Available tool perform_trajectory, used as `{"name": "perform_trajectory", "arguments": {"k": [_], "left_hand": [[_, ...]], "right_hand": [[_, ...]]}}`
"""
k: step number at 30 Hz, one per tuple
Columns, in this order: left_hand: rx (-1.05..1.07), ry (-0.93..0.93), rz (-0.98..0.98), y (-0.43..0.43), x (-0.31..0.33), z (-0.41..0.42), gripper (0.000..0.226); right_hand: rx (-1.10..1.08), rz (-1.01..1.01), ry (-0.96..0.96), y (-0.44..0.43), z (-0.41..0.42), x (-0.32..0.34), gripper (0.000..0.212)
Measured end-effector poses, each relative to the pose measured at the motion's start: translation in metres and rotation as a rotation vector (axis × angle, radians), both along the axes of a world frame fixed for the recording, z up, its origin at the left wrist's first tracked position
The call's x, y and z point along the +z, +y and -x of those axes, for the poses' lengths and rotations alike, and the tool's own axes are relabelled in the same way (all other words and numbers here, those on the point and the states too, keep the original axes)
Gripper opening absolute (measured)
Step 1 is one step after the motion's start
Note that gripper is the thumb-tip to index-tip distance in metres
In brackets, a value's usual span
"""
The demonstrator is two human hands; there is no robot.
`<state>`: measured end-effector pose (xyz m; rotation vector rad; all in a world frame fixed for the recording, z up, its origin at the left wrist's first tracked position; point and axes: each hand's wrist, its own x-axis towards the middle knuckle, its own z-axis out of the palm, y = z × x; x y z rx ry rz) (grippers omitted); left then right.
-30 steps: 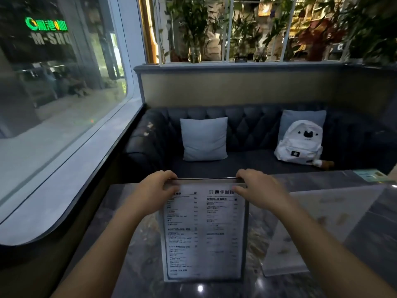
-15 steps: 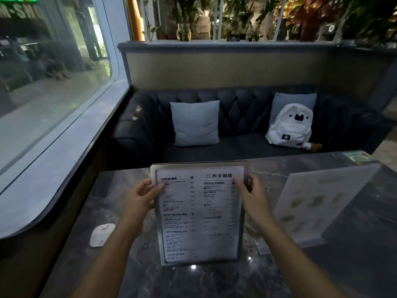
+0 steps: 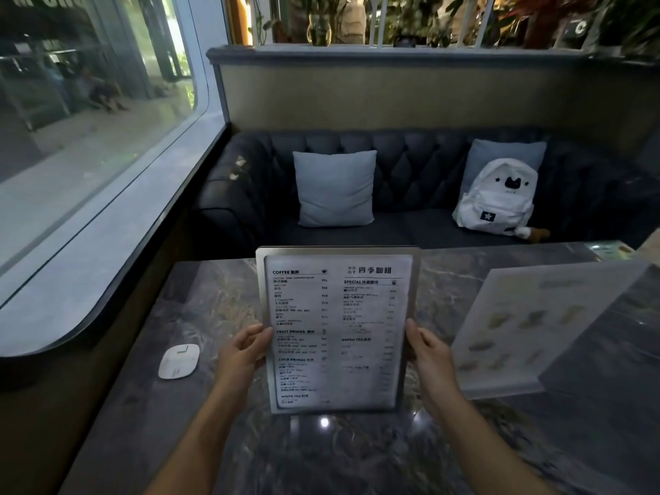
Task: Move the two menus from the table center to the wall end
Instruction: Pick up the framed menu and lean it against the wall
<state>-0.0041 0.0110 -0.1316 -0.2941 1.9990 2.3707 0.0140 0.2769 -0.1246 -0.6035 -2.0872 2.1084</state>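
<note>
A metal-framed drinks menu (image 3: 335,326) stands upright over the middle of the dark marble table (image 3: 214,316), its printed side facing me. My left hand (image 3: 243,351) grips its left edge and my right hand (image 3: 428,355) grips its right edge, both about halfway down. To the right a second menu (image 3: 528,326) in a clear acrylic stand leans on the table, pale with small food pictures. Neither hand touches that one.
A small white rounded device (image 3: 178,360) lies on the table near the window side at left. Beyond the table is a dark tufted sofa (image 3: 410,166) with a grey cushion (image 3: 335,187) and a white backpack (image 3: 496,198). The window ledge (image 3: 89,266) runs along the left.
My hands slid from the menu's top edge down to its side edges. The menu now stands more upright and higher in view, and the camera tipped downward.
</note>
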Motion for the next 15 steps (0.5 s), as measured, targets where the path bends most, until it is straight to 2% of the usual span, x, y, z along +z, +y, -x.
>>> {"name": "perform_trajectory", "arguments": {"k": [3, 9, 13, 15], "left_hand": [[-0.011, 0.017, 0.137, -0.007, 0.006, 0.002, 0.005], [-0.099, 0.131, 0.324, -0.014, 0.023, 0.005, 0.012], [-0.125, 0.16, 0.411, -0.017, 0.03, -0.001, 0.01], [-0.088, 0.149, 0.425, -0.019, 0.028, -0.006, 0.015]], "right_hand": [[-0.005, -0.007, 0.01, 0.001, 0.0, -0.001, 0.028], [-0.083, 0.031, 0.092, 0.0, 0.007, 0.0, 0.014], [-0.077, 0.082, 0.106, -0.001, 0.009, 0.001, 0.016], [-0.069, 0.098, 0.11, -0.004, 0.009, 0.0, 0.009]]}}
